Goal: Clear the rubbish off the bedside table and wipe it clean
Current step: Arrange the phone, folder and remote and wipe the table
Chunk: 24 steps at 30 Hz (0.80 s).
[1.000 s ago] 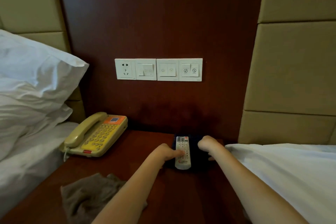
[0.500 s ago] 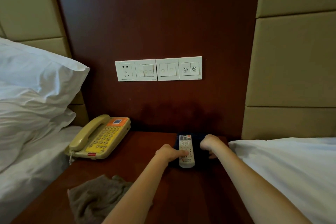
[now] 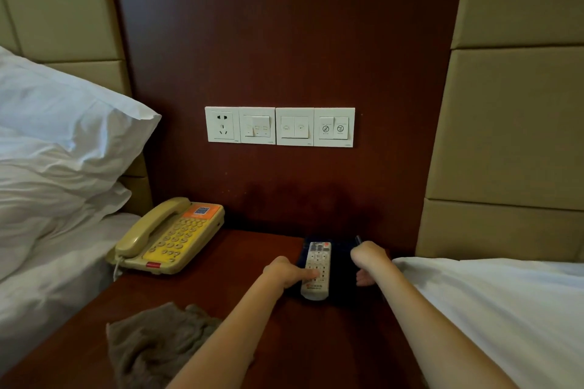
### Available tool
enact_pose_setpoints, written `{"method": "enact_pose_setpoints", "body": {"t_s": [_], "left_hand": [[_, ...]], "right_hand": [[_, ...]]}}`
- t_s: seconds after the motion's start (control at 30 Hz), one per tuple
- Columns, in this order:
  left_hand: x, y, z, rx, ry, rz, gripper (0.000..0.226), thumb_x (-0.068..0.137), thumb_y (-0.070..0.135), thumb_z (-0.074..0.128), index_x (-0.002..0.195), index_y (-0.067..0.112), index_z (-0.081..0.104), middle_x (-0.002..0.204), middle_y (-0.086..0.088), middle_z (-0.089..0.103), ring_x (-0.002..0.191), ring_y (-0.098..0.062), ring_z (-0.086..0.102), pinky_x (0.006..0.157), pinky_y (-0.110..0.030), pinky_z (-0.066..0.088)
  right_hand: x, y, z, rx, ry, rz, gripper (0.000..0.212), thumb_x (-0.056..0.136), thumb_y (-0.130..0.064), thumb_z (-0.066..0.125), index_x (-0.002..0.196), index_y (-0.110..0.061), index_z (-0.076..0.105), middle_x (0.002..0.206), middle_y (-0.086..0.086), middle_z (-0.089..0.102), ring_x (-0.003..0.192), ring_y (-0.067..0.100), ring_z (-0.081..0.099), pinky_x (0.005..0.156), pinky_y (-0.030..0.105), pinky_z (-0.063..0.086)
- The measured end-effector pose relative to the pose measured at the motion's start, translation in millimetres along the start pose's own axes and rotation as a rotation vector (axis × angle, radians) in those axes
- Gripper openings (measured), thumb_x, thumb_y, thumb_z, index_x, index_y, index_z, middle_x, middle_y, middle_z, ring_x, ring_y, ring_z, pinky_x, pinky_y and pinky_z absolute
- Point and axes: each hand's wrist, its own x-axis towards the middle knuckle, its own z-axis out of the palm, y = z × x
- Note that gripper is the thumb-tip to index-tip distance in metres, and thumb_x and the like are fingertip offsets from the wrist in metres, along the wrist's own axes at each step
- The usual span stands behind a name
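One risk: dark tray (image 3: 343, 279) tilts, remote (image 3: 316, 271) slides off; right hand (image 3: 368, 257) clamps its edge, left hand (image 3: 282, 273) hold unclear.

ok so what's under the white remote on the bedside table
A dark tray lies under the remote, on the table; the left hand and right hand hold its sides. Anything between remote and tray is covered, so cannot be seen.

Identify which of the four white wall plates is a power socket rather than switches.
The leftmost plate: it alone has plug holes, where the others carry rocker switches.
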Motion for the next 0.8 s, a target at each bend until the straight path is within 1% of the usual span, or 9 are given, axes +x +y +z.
{"method": "enact_pose_setpoints", "body": {"t_s": [0.07,0.13,0.17,0.23,0.4,0.5,0.6,0.7,0.8], "left_hand": [[-2,0,0,0.004,-0.004,0.001,0.082,0.081,0.047,0.069,0.139,0.003,0.032,0.144,-0.013,0.039,0.129,-0.027,0.041,0.099,-0.035,0.040],[-4,0,0,0.014,-0.006,0.010,0.082,0.081,0.047,0.068,0.139,0.002,0.032,0.144,-0.013,0.039,0.130,-0.027,0.041,0.099,-0.035,0.040],[-5,0,0,0.015,-0.007,0.014,0.083,0.081,0.047,0.068,0.140,0.002,0.031,0.144,-0.013,0.039,0.130,-0.027,0.041,0.100,-0.035,0.040],[-4,-1,-1,0.001,-0.011,0.014,0.085,0.080,0.047,0.069,0.141,0.003,0.030,0.145,-0.013,0.037,0.131,-0.027,0.039,0.102,-0.036,0.039],[-5,0,-5,-0.081,-0.041,0.013,0.089,0.080,0.043,0.071,0.145,0.003,0.024,0.149,-0.013,0.034,0.133,-0.027,0.038,0.105,-0.037,0.037],[-9,-1,-10,-0.124,-0.061,-0.001,0.089,0.081,0.041,0.070,0.146,0.004,0.022,0.148,-0.012,0.035,0.132,-0.025,0.040,0.105,-0.038,0.038],[-12,-2,-13,-0.144,-0.057,-0.014,0.087,0.083,0.042,0.068,0.146,0.005,0.021,0.147,-0.011,0.036,0.130,-0.023,0.042,0.105,-0.037,0.039],[-14,-1,-12,-0.180,-0.070,-0.007,0.080,0.086,0.041,0.065,0.145,0.007,0.024,0.146,-0.011,0.039,0.130,-0.023,0.043,0.104,-0.037,0.039],[-15,-3,-22,-0.165,-0.046,0.018,0.070,0.089,0.039,0.061,0.143,0.009,0.030,0.144,-0.010,0.040,0.128,-0.024,0.043,0.098,-0.034,0.040]], "right_hand": [[1,3,-5,0.087,-0.057,0.052,0.025,0.097,-0.010,0.045,0.107,0.010,0.056,0.095,0.025,0.063,0.083,0.035,0.065,0.080,0.044,0.057],[3,8,-7,0.139,-0.080,0.047,0.023,0.099,-0.014,0.047,0.088,0.005,0.055,0.077,0.020,0.056,0.061,0.029,0.059,0.052,0.033,0.057],[6,13,-7,0.172,-0.096,0.053,0.027,0.100,-0.016,0.047,0.081,0.003,0.052,0.072,0.019,0.052,0.052,0.028,0.056,0.035,0.027,0.049],[10,18,-9,0.251,-0.121,0.093,0.035,0.100,-0.019,0.046,0.073,0.002,0.049,0.068,0.018,0.048,0.050,0.027,0.051,0.021,0.022,0.035],[8,12,-15,0.127,-0.119,0.113,0.025,0.099,-0.017,0.043,0.081,-0.001,0.053,0.066,0.008,0.051,0.052,0.017,0.046,0.037,0.022,0.038],[-5,10,-10,0.005,-0.120,-0.002,0.018,0.100,-0.021,0.042,0.100,-0.005,0.051,0.071,0.010,0.050,0.051,0.017,0.041,0.047,0.025,0.035],[-6,7,-3,-0.024,-0.154,-0.062,0.026,0.098,-0.016,0.047,0.123,-0.008,0.047,0.066,0.009,0.042,0.046,0.016,0.034,0.040,0.024,0.032],[-5,5,-2,0.112,-0.161,-0.041,0.016,0.098,-0.013,0.050,0.113,-0.009,0.049,0.066,0.006,0.041,0.045,0.011,0.028,0.034,0.018,0.026],[-4,-1,10,0.208,-0.158,-0.125,0.017,0.098,-0.011,0.048,0.115,-0.010,0.051,0.080,0.009,0.049,0.050,0.013,0.032,0.031,0.017,0.025]]}}
